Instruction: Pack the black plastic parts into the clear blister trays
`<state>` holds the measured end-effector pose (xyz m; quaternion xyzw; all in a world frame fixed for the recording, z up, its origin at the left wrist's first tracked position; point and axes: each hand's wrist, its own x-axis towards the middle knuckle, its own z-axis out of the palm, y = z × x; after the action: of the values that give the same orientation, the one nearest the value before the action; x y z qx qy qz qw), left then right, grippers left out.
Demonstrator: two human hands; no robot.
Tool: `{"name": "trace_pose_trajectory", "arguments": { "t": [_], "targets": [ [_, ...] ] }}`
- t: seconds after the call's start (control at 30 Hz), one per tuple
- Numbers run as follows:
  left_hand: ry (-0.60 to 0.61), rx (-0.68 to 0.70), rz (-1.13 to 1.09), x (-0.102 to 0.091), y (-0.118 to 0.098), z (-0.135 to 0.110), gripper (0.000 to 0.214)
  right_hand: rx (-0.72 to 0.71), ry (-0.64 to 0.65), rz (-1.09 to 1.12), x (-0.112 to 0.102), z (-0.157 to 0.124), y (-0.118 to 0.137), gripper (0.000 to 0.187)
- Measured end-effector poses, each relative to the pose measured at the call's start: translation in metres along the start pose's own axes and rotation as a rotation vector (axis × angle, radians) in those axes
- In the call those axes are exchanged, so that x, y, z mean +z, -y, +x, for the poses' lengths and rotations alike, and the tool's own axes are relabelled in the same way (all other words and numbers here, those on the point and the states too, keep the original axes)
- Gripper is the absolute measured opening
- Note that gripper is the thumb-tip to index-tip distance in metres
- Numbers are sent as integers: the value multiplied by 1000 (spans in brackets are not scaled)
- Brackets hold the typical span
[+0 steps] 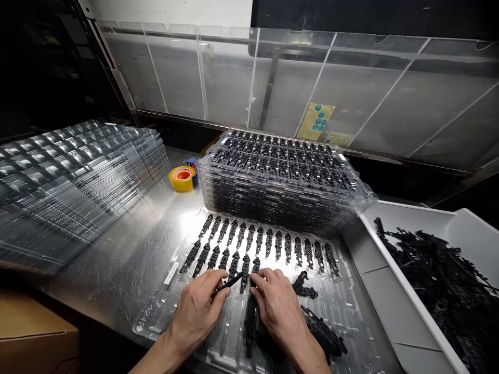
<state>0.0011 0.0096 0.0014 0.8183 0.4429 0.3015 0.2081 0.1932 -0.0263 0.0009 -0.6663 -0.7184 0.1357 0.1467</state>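
Note:
A clear plastic tray [345, 304] lies on the metal table in front of me, its far rows filled with black plastic parts [268, 241]. My left hand [198, 309] pinches one thin black part [228, 284] between thumb and fingers over the tray's second row. My right hand [278, 306] rests fingers-down on the tray beside it, touching a black part near the row; whether it grips that part I cannot tell. Loose black parts [322, 335] lie heaped on the tray under and right of my right hand.
A stack of filled trays [280, 176] stands behind. A tall slanted stack of empty clear trays [66, 182] fills the left. A white bin [393, 291] of loose black parts [440, 280] sits right. A yellow tape roll [182, 178] lies at the back. A cardboard box [31, 337] is lower left.

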Motion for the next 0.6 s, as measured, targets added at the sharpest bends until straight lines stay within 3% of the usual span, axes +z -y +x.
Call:
{"name": "trace_pose_trajectory", "arguments": {
  "t": [0.2, 0.37, 0.47, 0.6],
  "targets": [
    [28, -48, -69, 11, -9, 16, 13, 39, -62, 39, 0, 2, -9, 22],
    [63, -130, -90, 21, -18, 29, 12, -7, -83, 69, -5, -24, -2, 20],
    [117, -151, -81, 32, -30, 43, 12, -22, -104, 19, 6, -47, 5, 18],
    [232, -154, 75, 54, -43, 58, 11, -52, -150, -49, 31, -61, 12, 32]
  ]
}}
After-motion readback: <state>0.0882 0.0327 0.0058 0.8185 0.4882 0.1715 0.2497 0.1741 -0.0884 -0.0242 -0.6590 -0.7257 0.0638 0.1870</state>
